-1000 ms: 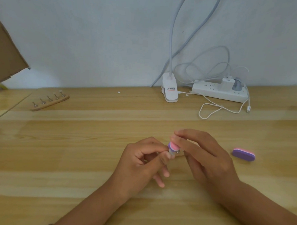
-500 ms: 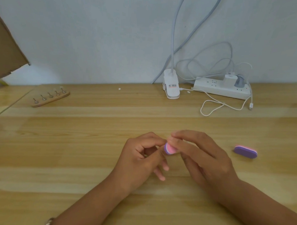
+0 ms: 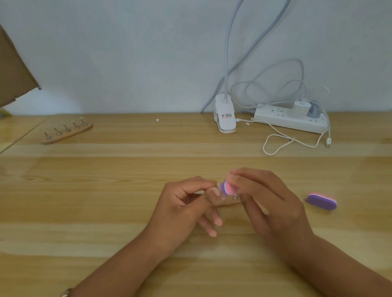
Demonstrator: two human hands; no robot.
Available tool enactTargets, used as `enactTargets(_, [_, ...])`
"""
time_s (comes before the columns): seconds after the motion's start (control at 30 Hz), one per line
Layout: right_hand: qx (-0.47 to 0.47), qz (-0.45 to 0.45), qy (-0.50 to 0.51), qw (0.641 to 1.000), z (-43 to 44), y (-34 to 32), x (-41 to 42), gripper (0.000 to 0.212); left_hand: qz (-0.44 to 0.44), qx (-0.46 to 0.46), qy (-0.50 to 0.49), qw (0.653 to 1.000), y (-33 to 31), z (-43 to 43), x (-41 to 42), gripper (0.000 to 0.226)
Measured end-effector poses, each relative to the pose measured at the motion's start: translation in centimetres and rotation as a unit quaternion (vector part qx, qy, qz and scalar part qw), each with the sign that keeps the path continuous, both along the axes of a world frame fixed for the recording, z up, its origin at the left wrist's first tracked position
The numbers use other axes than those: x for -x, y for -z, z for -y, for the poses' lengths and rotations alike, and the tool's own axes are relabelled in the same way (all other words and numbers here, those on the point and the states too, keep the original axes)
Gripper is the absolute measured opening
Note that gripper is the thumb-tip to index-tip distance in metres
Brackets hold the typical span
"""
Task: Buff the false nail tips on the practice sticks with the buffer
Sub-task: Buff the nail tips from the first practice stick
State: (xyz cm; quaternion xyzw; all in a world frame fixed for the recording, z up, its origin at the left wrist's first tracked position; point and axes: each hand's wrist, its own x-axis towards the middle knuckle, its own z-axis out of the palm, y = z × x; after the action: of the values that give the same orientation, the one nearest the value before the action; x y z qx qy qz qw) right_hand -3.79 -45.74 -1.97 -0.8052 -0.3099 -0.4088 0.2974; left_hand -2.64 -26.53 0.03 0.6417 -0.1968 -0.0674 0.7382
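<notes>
Left hand (image 3: 184, 205) on practice stick (image 3: 234, 196), right hand (image 3: 270, 206) with buffer (image 3: 228, 187) just above.

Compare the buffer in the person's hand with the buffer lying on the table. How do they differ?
The held buffer is pinched in the right hand, lifted off the wood and tilted on edge, half hidden by fingers. The spare buffer lies flat on the table, untouched and fully in view. Both show pink and purple layers.
</notes>
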Motion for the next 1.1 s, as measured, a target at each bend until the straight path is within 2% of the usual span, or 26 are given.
enactTargets(0.13, [0.014, 0.012, -0.022, 1.000, -0.2, 0.2, 0.1, 0.032, -0.005, 0.001, 0.004, 1.000, -0.1, 0.0, -0.1, 0.020])
enactTargets(0.3, [-0.023, -0.024, 0.062, 0.998, 0.1, 0.2, -0.9, 0.029, 0.001, 0.009, -0.009, 1.000, -0.3, 0.2, 0.0, 0.017])
enactTargets(0.43, [-0.093, -0.079, 0.081, 0.989, 0.3, 0.0, -1.1, 0.026, 0.086, 0.036, -0.145, 0.985, -0.2, 0.2, -0.2, 0.021])
enactTargets(0.53, [-0.149, -0.132, 0.079, 0.977, 0.7, -0.2, -1.4, 0.031, 0.162, -0.030, -0.203, 0.965, 0.1, 0.6, -0.5, 0.017])
enactTargets(0.67, [-0.166, -0.140, 0.072, 0.973, 0.7, -0.3, -1.6, 0.030, 0.215, -0.163, -0.191, 0.944, 0.5, 1.6, -1.0, 0.007])
enactTargets(0.97, [-0.190, -0.166, 0.063, 0.966, 0.7, -0.3, -1.7, 0.029, 0.158, -0.231, -0.151, 0.948, 0.7, 2.3, -1.2, 0.004])
enactTargets(1.1, [-0.191, -0.170, 0.059, 0.965, 0.6, -0.3, -1.7, 0.028, 0.160, -0.264, -0.135, 0.942, 0.9, 2.1, -1.3, 0.013])
